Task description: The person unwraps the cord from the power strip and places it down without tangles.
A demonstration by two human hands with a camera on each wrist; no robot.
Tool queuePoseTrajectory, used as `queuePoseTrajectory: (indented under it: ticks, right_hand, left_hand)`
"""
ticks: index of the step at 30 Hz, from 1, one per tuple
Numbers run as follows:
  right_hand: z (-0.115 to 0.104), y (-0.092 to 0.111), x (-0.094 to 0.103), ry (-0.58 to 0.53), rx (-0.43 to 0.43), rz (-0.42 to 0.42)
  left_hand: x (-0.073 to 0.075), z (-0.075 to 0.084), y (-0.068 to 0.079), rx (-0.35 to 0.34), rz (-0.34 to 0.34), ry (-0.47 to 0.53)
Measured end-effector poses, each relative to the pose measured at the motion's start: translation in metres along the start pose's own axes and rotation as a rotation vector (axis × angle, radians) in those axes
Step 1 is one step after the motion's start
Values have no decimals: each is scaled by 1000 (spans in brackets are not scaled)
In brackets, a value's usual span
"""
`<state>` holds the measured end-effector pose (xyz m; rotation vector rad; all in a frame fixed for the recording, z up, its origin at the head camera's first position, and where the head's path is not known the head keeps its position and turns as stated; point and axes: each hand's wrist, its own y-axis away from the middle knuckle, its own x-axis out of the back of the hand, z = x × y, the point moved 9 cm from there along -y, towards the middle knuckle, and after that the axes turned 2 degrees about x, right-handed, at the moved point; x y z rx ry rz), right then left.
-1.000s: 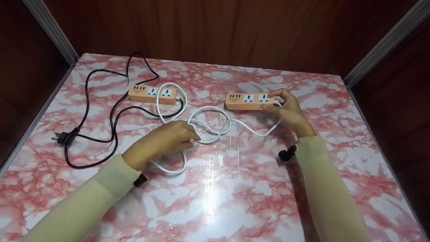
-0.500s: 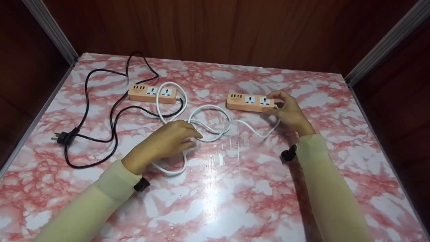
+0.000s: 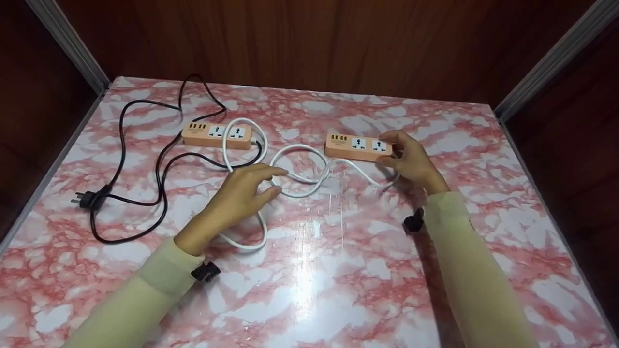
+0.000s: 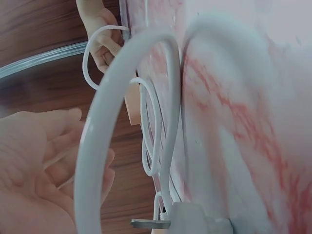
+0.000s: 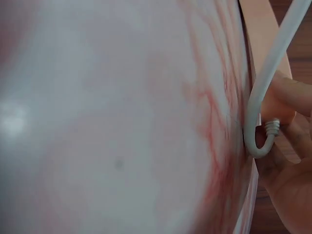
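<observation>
My right hand [image 3: 411, 162] grips the right end of an orange power strip [image 3: 355, 154] with two white sockets and several USB ports, thumb in front and fingers behind. From that end a white cord [image 5: 273, 73] bends round in the right wrist view. Its coils [image 3: 300, 195] run left across the table. Over the coils, my left hand [image 3: 242, 191] has thumb and fingers spread, with nothing between them. In the left wrist view that hand [image 4: 44, 170] shows loosely bent fingers behind a cord loop, and a white plug [image 4: 195, 219] with a metal pin appears at the bottom.
A second orange power strip [image 3: 213, 141] lies at the back left, partly under a white cord loop. Its black cord [image 3: 125, 145] sprawls leftward to a black plug [image 3: 88, 199]. Dark wood-look panels [image 3: 314, 43] wall in the back and sides of the red-and-white marbled table [image 3: 362, 290].
My left hand has let go of the white cord, spread its fingers and moved slightly back. The cord's middle loop has shifted away from me. My right hand keeps its grip, with the strip nearly still.
</observation>
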<state>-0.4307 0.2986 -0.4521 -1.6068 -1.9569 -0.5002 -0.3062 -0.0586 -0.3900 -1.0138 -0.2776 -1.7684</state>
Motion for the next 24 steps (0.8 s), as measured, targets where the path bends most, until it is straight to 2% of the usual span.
queuePoseTrajectory:
  ticks: [4,8,13,21,24]
  right_hand:
    - [-2,3,0,39,-5,-26]
    - [-6,11,5,52,-6,-53]
    - [-18,29,17,99,58,-75]
    - [-32,75,45,88,92,-8]
    - [-35,95,55,100,105,18]
  left_hand:
    - [9,-7,2,74,37,51]
    - [21,-13,6,106,86,77]
    - [40,-25,16,157,145,81]
    - [84,-44,40,202,294,-21]
    - [95,-52,48,213,307,-77]
